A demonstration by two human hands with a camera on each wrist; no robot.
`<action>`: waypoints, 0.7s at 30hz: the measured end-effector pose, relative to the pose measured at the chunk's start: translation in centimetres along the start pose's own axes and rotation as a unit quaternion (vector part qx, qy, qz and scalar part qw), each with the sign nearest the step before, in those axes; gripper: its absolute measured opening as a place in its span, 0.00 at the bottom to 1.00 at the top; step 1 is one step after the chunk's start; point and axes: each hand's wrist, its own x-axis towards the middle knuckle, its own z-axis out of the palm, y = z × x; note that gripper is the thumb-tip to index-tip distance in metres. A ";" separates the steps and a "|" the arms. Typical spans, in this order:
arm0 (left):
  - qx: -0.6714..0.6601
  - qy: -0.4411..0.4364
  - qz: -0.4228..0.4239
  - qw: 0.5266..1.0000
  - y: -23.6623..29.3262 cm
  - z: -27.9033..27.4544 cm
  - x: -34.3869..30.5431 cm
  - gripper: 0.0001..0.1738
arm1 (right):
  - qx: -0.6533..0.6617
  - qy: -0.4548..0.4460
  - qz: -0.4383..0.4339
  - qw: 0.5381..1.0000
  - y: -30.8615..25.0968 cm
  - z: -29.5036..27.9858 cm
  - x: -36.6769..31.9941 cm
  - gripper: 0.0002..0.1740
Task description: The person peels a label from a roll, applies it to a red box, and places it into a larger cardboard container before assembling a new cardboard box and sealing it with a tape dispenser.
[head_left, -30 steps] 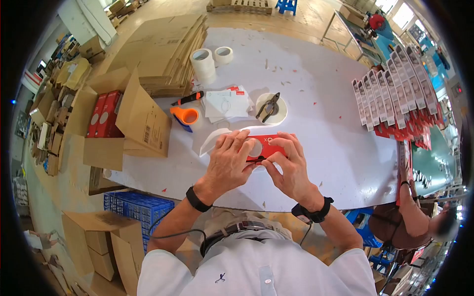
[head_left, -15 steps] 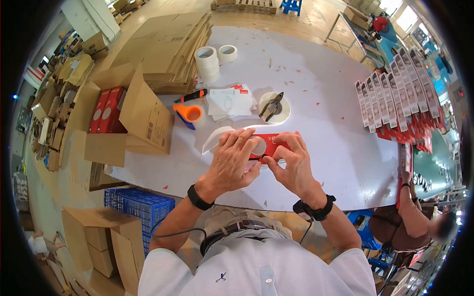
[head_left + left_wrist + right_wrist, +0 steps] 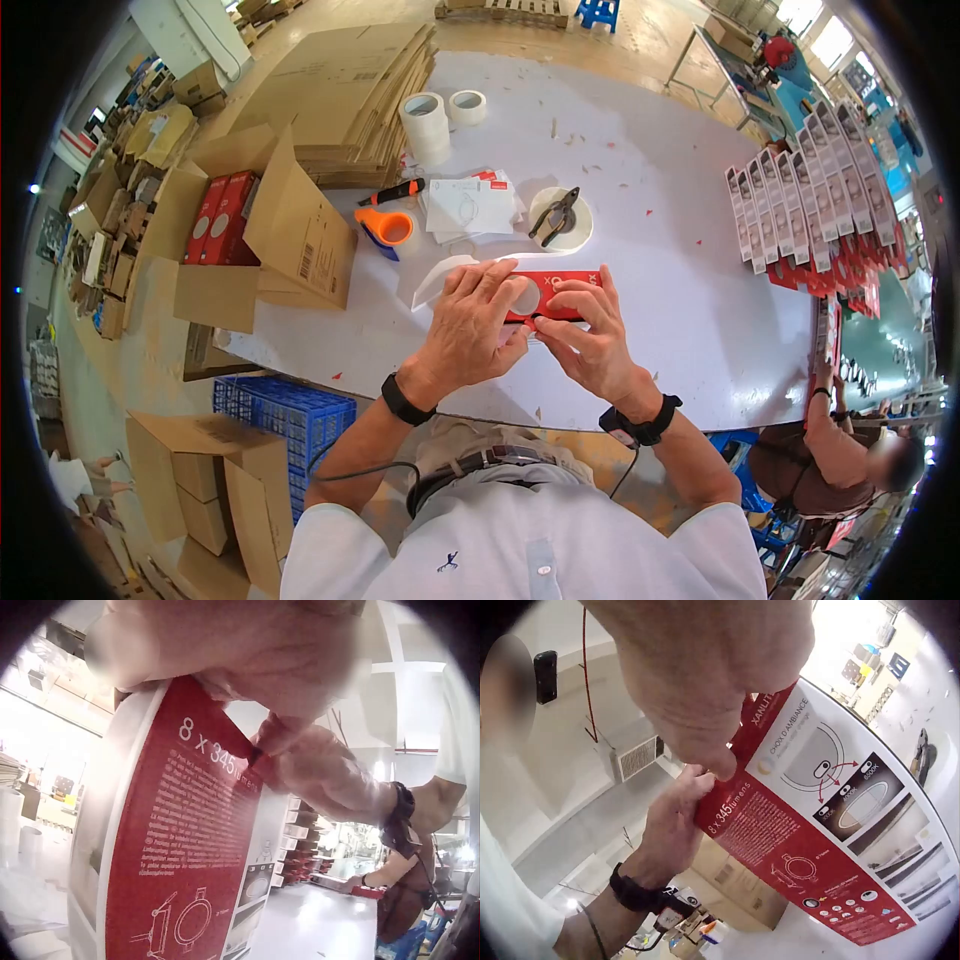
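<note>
A tall red-and-white printed box [image 3: 560, 284] stands between both hands over the near part of the table. Its side panel, with "8 x 345 lumens" and line drawings, fills the left wrist view. My left hand [image 3: 468, 318] grips the top of the box, fingers laid over it and thumb along the near edge. At the right part of the same top edge, my right hand [image 3: 592, 335] pinches the box with curled fingers and thumb. A small dark strip shows at the near top edge between the two thumbs; the fingers partly hide it.
Beyond the box lie pliers [image 3: 555, 217] on a tape roll, white leaflets [image 3: 468, 207], a box cutter [image 3: 392, 193] and an orange tape dispenser [image 3: 390, 230]. An open carton [image 3: 305, 245] with red boxes stands left. Stacked printed boxes [image 3: 815, 190] and a seated person [image 3: 810, 455] are right.
The right hand has shifted slightly along the top edge and its fingers have spread, baring more of the red top. The left hand stays on the box.
</note>
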 end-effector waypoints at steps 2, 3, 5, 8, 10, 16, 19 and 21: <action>0.001 -0.002 0.000 1.000 0.0 0.0 0.0 0.32 | -0.006 -0.001 -0.003 1.000 0.0 0.1 0.0 0.17; 0.000 -0.003 0.003 1.000 0.0 0.0 0.0 0.32 | -0.009 0.000 -0.004 1.000 0.0 0.1 0.0 0.17; -0.002 -0.004 0.009 1.000 0.0 -0.3 0.1 0.33 | -0.013 0.002 -0.007 1.000 0.0 0.2 0.1 0.17; -0.001 -0.013 0.010 1.000 0.1 -0.6 0.2 0.35 | -0.020 0.005 -0.016 1.000 0.2 0.3 0.2 0.18; 0.001 -0.014 0.008 1.000 0.0 -0.5 0.2 0.36 | -0.024 0.010 -0.024 0.999 0.3 0.4 0.2 0.18; 0.007 -0.002 0.015 1.000 -0.2 -0.1 0.1 0.37 | -0.070 0.070 -0.069 0.993 0.7 1.9 -0.6 0.20; 0.008 -0.001 0.018 1.000 -0.1 -0.2 0.1 0.36 | -0.061 0.065 -0.071 0.994 0.6 1.6 -0.4 0.19; 0.008 -0.001 0.020 1.000 0.0 -0.1 0.2 0.35 | -0.048 0.058 -0.047 0.996 0.3 1.8 0.0 0.18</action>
